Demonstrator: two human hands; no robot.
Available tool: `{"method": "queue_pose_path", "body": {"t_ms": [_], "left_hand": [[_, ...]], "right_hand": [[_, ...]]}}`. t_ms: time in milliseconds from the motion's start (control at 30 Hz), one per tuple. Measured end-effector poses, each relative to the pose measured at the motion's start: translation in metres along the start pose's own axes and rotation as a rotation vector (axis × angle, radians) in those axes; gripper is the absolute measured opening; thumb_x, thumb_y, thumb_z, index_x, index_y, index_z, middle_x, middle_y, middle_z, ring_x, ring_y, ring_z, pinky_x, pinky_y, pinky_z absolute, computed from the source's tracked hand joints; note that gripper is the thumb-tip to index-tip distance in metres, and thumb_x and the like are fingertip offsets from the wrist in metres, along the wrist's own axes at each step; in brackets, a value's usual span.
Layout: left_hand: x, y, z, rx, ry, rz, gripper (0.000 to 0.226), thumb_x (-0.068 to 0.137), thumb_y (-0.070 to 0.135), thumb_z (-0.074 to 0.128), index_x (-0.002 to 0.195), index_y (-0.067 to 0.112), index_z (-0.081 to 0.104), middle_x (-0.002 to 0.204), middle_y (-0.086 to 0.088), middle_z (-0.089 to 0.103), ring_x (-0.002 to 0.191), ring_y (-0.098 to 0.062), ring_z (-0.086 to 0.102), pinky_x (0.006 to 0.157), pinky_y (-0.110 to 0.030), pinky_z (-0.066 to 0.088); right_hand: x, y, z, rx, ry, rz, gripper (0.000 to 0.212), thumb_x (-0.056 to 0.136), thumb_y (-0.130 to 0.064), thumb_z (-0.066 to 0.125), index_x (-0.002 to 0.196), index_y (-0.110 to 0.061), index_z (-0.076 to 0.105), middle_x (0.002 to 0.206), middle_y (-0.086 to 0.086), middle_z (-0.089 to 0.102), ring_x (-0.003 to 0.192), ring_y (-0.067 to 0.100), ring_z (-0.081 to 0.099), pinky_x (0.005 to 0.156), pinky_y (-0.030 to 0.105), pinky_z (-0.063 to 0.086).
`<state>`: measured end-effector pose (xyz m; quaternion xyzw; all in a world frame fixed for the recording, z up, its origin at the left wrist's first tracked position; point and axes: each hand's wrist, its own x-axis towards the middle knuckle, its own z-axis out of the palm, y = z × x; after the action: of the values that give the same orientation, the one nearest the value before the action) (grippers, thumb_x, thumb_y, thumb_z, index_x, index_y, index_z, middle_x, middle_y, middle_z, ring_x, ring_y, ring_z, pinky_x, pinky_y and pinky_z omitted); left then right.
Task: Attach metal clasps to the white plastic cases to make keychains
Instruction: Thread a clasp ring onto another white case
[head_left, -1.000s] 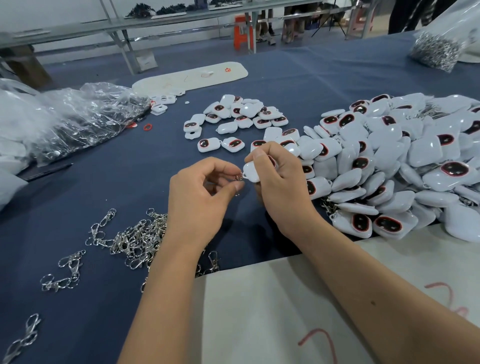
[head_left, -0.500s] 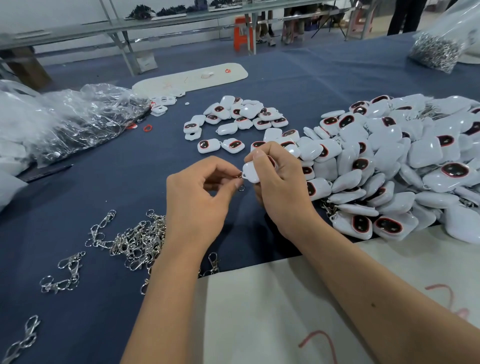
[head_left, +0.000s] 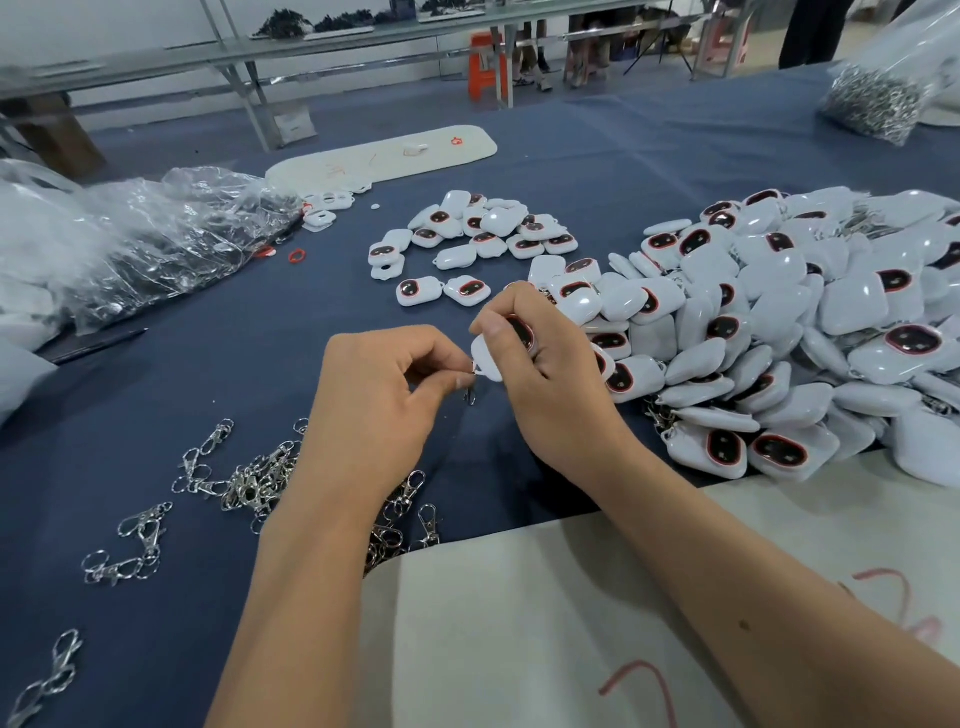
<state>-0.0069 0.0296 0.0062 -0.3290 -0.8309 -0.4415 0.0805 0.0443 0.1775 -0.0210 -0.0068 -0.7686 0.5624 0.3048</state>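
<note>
My right hand (head_left: 545, 384) grips a white plastic case (head_left: 488, 358) with a dark red-rimmed window, just above the blue cloth. My left hand (head_left: 379, 405) pinches a small metal clasp (head_left: 469, 391) at the case's lower left corner; the clasp's end hangs below my fingertips. Where clasp and case meet is hidden by my fingers. A loose heap of metal clasps (head_left: 249, 483) lies on the cloth under my left wrist. A big pile of white cases (head_left: 779, 332) spreads to the right, and a smaller group of cases (head_left: 483, 234) lies beyond my hands.
Crumpled clear plastic bags (head_left: 135, 244) lie at the left. A bag of metal parts (head_left: 878, 104) stands far right at the back. A white board (head_left: 545, 623) with red marks covers the near edge. A white oval pad (head_left: 384, 156) lies farther back.
Both hands stay together at the same spot. The case has tipped in my right hand so its dark window shows more, and the clasp hangs lower under my left fingertips.
</note>
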Motion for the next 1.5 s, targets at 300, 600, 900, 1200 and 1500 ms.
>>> {"method": "queue_pose_path", "body": {"t_ms": [300,600,900,1200,1500], "left_hand": [[0.0,-0.007,-0.001,-0.159,-0.064,-0.179,0.017,0.084,0.009,0.082,0.076,0.023,0.075,0.07,0.005,0.073,0.069,-0.016,0.07,0.071,-0.03,0.059],[-0.001,0.002,0.009,-0.364,0.054,-0.147,0.02,0.078,-0.005,0.083,0.082,0.013,0.074,0.087,0.004,0.079,0.077,-0.014,0.074,0.075,-0.026,0.061],[0.0,-0.001,0.018,-0.166,0.142,-0.014,0.024,0.083,0.0,0.08,0.086,0.024,0.075,0.087,0.014,0.073,0.085,-0.008,0.07,0.077,-0.015,0.053],[0.001,0.001,0.019,-0.372,0.119,-0.113,0.021,0.086,0.001,0.078,0.082,0.022,0.076,0.079,0.001,0.075,0.073,-0.012,0.068,0.073,-0.025,0.059],[0.001,0.0,0.007,-0.101,0.006,-0.062,0.023,0.084,0.007,0.08,0.074,0.025,0.073,0.07,0.007,0.071,0.068,-0.018,0.068,0.07,-0.038,0.056]], "right_hand": [[-0.002,0.001,-0.003,0.02,-0.084,-0.103,0.018,0.108,-0.012,0.049,0.094,-0.004,0.056,0.083,0.004,0.054,0.074,0.024,0.045,0.068,0.035,0.041],[0.002,0.009,-0.002,0.456,-0.024,0.21,0.024,0.112,-0.02,0.043,0.096,-0.008,0.055,0.055,-0.011,0.042,0.043,0.009,0.028,0.045,0.02,0.025],[0.005,0.007,-0.003,0.586,-0.015,0.339,0.028,0.112,-0.026,0.044,0.097,-0.005,0.054,0.055,-0.002,0.028,0.046,0.013,0.021,0.044,0.02,0.022],[0.006,0.005,-0.004,0.728,-0.06,0.447,0.025,0.112,-0.027,0.044,0.103,-0.009,0.058,0.058,-0.002,0.032,0.047,0.01,0.023,0.043,0.02,0.021],[0.003,0.01,0.003,0.444,-0.022,0.323,0.022,0.107,-0.017,0.045,0.088,-0.012,0.056,0.052,-0.008,0.039,0.041,0.008,0.03,0.043,0.019,0.027]]}}
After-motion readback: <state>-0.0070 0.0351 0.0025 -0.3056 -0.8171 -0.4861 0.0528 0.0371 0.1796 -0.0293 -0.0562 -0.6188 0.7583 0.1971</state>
